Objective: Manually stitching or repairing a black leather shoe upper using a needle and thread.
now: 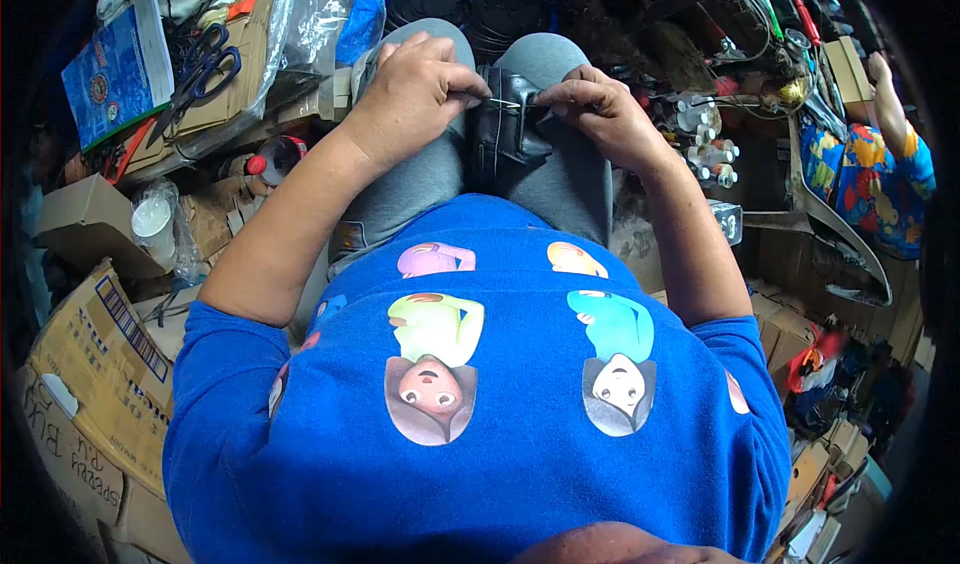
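Observation:
A black leather piece (512, 134), shoe-like in shape, is wedged between my grey-clad knees. My left hand (425, 82) is closed in a pinch at its upper left edge, thumb and forefinger on a thin pale strand (505, 103) like thread or a needle. The strand crosses the top of the leather toward my right hand (603, 109). That hand is also closed, its fingertips pinched together by the leather's right edge; what lies between them is too small to make out.
Dark-handled scissors (205, 69) and a blue book (118, 72) lie on cardboard at left. Several small clear bottles (705, 139) stand at right. Coiled black cord (430, 2) sits beyond my knees. Another person's colourful sleeve (905, 164) shows at far right. Cardboard boxes (110, 364) crowd the lower left.

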`<move>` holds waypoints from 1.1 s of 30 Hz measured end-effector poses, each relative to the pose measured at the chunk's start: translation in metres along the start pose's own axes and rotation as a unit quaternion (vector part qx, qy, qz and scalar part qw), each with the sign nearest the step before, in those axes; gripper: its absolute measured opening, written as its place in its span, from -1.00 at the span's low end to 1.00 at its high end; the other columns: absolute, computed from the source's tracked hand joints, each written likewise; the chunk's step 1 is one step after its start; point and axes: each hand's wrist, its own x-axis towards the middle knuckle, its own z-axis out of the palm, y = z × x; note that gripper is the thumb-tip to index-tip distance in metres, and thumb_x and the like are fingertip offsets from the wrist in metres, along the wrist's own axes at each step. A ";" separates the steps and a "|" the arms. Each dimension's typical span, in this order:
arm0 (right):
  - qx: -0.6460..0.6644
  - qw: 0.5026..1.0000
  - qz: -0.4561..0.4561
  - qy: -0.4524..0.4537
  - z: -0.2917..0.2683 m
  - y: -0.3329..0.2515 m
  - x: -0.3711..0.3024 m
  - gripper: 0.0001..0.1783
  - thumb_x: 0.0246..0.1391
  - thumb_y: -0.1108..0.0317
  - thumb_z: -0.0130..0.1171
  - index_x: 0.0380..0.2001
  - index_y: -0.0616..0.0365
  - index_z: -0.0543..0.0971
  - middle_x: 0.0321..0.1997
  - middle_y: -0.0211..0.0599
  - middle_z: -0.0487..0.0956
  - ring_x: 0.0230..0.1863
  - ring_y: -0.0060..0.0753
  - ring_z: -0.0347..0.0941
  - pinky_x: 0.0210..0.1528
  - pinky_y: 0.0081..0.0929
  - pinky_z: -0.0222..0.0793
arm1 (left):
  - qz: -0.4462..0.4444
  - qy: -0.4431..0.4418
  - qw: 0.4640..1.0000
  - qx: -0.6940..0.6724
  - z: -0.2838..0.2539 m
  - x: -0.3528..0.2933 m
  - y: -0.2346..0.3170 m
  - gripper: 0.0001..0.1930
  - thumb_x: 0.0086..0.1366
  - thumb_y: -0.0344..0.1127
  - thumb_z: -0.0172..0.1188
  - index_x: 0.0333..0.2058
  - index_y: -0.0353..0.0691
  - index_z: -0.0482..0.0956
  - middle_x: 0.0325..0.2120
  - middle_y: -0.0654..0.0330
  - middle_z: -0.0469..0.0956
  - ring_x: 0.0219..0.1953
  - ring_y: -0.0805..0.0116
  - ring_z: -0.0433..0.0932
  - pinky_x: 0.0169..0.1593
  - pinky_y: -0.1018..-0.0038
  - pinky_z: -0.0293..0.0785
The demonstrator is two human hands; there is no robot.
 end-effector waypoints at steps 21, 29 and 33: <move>0.076 0.994 0.011 0.081 0.024 -0.008 0.003 -0.78 -0.11 0.42 0.35 -0.30 0.11 0.67 -0.47 -0.36 0.62 -0.41 -0.58 0.50 -0.28 -0.55 0.40 | -0.088 -0.005 0.982 -0.165 0.024 0.000 -0.002 -0.83 -0.06 -0.40 0.34 -0.42 -0.26 0.63 -0.48 0.12 0.61 -0.36 0.23 0.57 -0.22 0.36 0.44; 0.060 0.993 0.012 0.102 0.017 0.003 0.003 -0.85 -0.19 0.38 0.41 -0.50 0.16 0.65 -0.51 -0.40 0.57 -0.40 -0.53 0.46 -0.29 -0.52 0.36 | -0.022 0.000 0.986 -0.167 0.023 0.010 -0.002 -0.91 -0.02 -0.44 0.31 -0.49 -0.25 0.58 -0.52 0.14 0.53 -0.36 0.29 0.49 -0.22 0.43 0.34; 0.156 0.977 0.122 0.083 -0.004 0.012 -0.012 -0.85 -0.11 0.41 0.37 -0.51 0.18 0.58 -0.47 -0.47 0.51 -0.35 -0.61 0.37 -0.30 -0.59 0.29 | -0.193 -0.078 0.929 -0.307 0.002 -0.002 -0.007 -0.91 0.00 -0.47 0.29 -0.47 -0.26 0.56 -0.46 0.14 0.49 -0.34 0.30 0.45 -0.24 0.48 0.32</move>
